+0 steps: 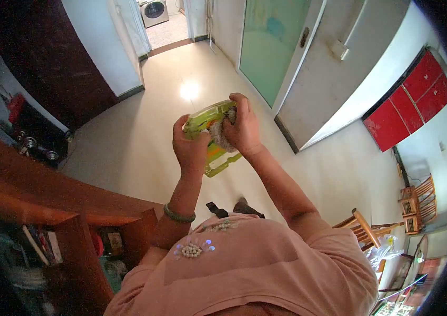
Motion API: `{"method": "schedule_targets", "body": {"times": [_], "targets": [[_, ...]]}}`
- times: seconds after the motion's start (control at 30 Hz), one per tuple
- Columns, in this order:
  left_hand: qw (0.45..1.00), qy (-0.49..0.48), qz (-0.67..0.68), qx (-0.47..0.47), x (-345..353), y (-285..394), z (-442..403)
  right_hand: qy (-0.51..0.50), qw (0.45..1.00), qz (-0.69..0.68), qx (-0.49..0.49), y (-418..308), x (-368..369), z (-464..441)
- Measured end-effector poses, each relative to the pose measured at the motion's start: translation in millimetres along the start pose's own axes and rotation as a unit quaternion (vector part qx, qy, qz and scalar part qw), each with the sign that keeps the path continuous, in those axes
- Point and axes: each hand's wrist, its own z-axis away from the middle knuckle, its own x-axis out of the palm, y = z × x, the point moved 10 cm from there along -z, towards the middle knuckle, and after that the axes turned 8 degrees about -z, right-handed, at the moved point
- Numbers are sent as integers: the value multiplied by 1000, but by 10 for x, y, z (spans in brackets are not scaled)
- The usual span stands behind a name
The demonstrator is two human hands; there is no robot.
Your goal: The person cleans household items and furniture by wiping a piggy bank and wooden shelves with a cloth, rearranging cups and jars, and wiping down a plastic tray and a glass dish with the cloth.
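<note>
Nearest to us is our pink shirt (265,268), with a cluster of pale beads (191,249) on its front, and from it both our arms stretch out over the light, glossy floor (134,131). Between our hands, roughly in the middle of the view, we hold a yellow-green plastic package (199,120), tilted, with an open handle-like loop (223,167) at its lower end. Our left hand (188,150) grips its left side, fingers around the edge and thumb across the front; a green bracelet (179,213) circles that wrist. Our right hand (243,126) is closed on the opposite side, its fingers reaching the upper corner and its thumb bent in over the front. Between our thumbs shows some greyish, rough-textured stuff (220,136); we cannot tell whether it lies inside the package or against it. Below, a dark shoe (241,204) stands on the floor. To our left curves a brown wooden shelf unit (84,247) with books (49,245) in it; to our right we see a wooden chair (361,230) beside a clear plastic bag (384,250). Ahead are a green-glazed door (270,47) and, through a doorway, a washing machine (154,12).
</note>
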Motion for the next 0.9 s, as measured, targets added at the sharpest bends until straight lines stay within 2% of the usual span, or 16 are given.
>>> {"method": "schedule_targets", "body": {"times": [0.07,0.1,0.13,0.2,0.23,0.33,0.37,0.43,0.47,0.53,0.67,0.7,0.73,0.8,0.9], "targets": [[999,6,-45,17,-48,-54,-197,-18,989,-81,124,383,227,-54],[999,14,-44,2,-105,-194,-339,7,984,-145,100,459,245,-120],[999,23,-43,-12,-154,-313,-456,3,984,-152,92,487,266,-174],[999,29,-22,-11,-204,-446,-691,45,914,-346,209,781,370,-215],[999,24,-1,-22,-219,-479,-746,41,924,-309,220,805,394,-234],[998,42,36,-20,-223,-450,-1104,22,912,-340,228,1092,800,-492],[998,50,34,-14,-231,-446,-1257,18,910,-348,224,1138,912,-589],[993,69,90,-25,-264,-512,-1504,-19,964,-189,187,1144,1057,-719],[992,82,89,-24,-284,-523,-1629,-30,963,-194,183,1167,1153,-826],[992,113,50,-27,-426,-589,-2025,-10,991,-59,121,1137,1395,-1269],[980,190,17,-62,-686,-857,-2093,-77,976,-191,76,910,1879,-1603],[979,201,9,-42,-724,-835,-2106,-111,975,-192,17,818,2069,-1650],[977,211,-1,-24,-799,-833,-2141,-127,972,-196,13,778,2218,-1719],[971,238,-2,-31,-1047,-973,-2211,-279,950,-136,30,636,2794,-1664],[960,275,-49,-13,-960,-772,-2177,-268,951,-153,17,597,2734,-1793]]}}
